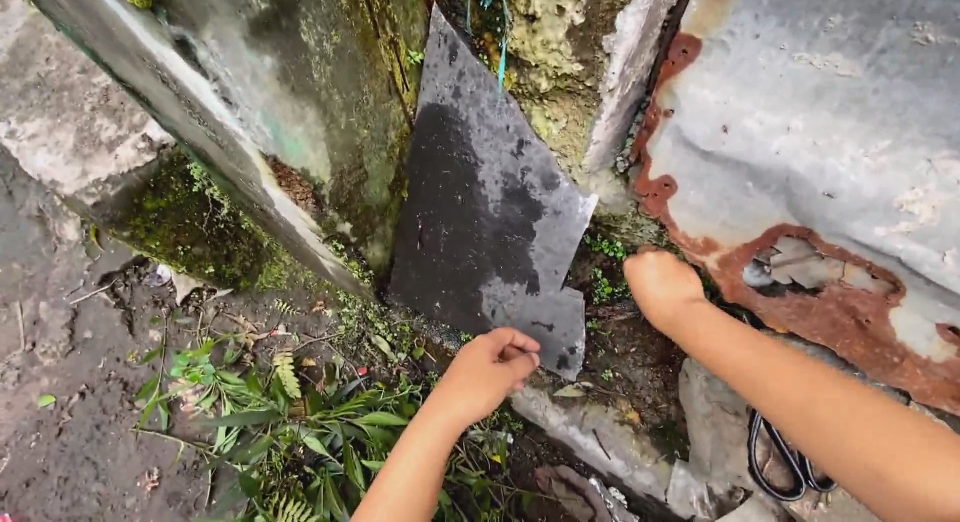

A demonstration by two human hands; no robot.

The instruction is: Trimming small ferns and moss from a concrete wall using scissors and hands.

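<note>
Both my hands work at a dark metal sheet point(480, 192) leaning in a mossy wall corner.
My left hand point(490, 367) has its fingers curled at the sheet's lower edge; my right hand point(660, 282), fisted, sits beside a rusted panel point(820, 132); ferns point(290, 422) and black scissors point(785, 462) crowd the ground.

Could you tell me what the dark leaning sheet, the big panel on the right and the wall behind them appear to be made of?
Sheet: probably thin metal or a hard board; flat, dull grey-black, blotchy, with sharp straight edges. Panel: likely sheet metal, with pale grey paint peeling and orange-brown rust along the eaten-through lower edge. Wall: seemingly concrete or plaster, rough, stained and green with moss.
</note>
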